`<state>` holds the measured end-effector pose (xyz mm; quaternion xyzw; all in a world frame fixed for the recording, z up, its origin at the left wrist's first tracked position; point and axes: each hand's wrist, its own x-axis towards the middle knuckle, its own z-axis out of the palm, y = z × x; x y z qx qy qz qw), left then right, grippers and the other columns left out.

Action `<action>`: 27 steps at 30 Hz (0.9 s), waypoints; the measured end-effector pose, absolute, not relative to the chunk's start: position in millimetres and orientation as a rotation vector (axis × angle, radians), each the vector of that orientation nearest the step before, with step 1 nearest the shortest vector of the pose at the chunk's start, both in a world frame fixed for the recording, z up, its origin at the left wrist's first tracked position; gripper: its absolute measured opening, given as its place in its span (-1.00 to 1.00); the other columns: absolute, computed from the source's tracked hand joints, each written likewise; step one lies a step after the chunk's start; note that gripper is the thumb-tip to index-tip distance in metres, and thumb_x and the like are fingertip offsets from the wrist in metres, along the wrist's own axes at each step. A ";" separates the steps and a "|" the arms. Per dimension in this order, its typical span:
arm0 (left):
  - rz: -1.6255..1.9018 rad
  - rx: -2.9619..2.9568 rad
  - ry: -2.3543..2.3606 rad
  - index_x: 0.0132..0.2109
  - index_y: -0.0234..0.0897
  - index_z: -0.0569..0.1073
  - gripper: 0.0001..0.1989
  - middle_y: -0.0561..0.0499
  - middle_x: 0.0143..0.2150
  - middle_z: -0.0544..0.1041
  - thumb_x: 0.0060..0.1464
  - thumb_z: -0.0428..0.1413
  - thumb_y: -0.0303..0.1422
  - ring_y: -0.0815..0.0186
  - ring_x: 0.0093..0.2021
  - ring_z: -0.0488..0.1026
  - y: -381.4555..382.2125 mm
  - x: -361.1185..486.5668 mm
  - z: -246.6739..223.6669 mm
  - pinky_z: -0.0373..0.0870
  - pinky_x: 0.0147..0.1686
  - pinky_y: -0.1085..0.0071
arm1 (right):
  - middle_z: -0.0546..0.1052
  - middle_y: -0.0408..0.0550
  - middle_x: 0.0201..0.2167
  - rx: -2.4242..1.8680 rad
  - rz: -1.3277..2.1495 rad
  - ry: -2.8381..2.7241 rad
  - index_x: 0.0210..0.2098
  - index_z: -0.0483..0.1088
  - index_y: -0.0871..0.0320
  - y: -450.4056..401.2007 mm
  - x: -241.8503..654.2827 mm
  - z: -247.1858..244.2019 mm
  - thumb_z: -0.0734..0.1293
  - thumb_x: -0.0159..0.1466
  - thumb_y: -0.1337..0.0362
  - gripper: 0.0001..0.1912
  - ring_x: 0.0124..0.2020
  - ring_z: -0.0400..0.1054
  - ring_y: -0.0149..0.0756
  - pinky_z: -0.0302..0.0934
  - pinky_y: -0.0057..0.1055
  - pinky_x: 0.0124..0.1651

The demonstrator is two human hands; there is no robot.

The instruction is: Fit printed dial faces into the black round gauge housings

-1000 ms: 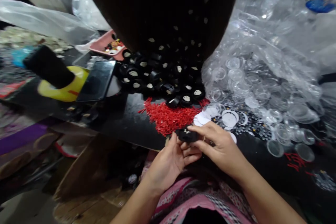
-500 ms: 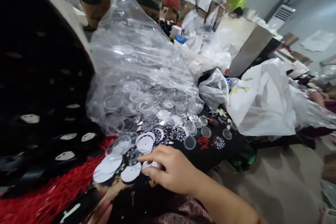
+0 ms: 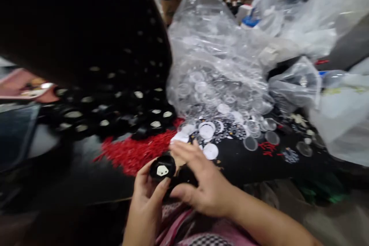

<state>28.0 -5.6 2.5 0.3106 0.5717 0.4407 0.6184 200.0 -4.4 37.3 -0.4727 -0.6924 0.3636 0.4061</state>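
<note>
My left hand [image 3: 148, 188] grips a small round black case [image 3: 170, 161] with a white angular piece [image 3: 162, 170] inside it. The open side of the case faces up toward me. Just to its right is my right hand [image 3: 201, 177], fingers stretched and thumb apart; I see nothing held in it, though motion blurs the fingertips. Beyond its fingers lie white discs [image 3: 210, 151] and black discs printed with white marks [image 3: 230, 131]. A heap of small red plastic pieces [image 3: 138, 152] spreads over the black tabletop behind my left hand.
A large clear bag [image 3: 207, 46] spills clear round covers [image 3: 250, 143] onto the table. Many black cases [image 3: 155, 124] with white pieces pour from a dark sack [image 3: 86, 27] at left. White plastic bags [image 3: 343, 123] stand at right, near a few loose red pieces [image 3: 268, 147].
The view has swung left and down. My left hand has come up into sight with the black case. My right hand has left the printed discs and moved beside the case.
</note>
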 end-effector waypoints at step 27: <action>1.043 0.234 0.981 0.02 -0.23 0.54 -0.65 -0.15 0.02 0.61 0.19 0.11 -0.14 0.09 0.11 0.49 8.9 19.7 -2.1 0.52 -0.05 0.26 | 0.43 0.13 -0.08 -1.957 0.323 -2.120 0.05 0.41 0.20 54.4 235.3 3.0 0.33 0.30 0.20 -0.64 -0.02 0.35 0.03 0.24 0.00 0.04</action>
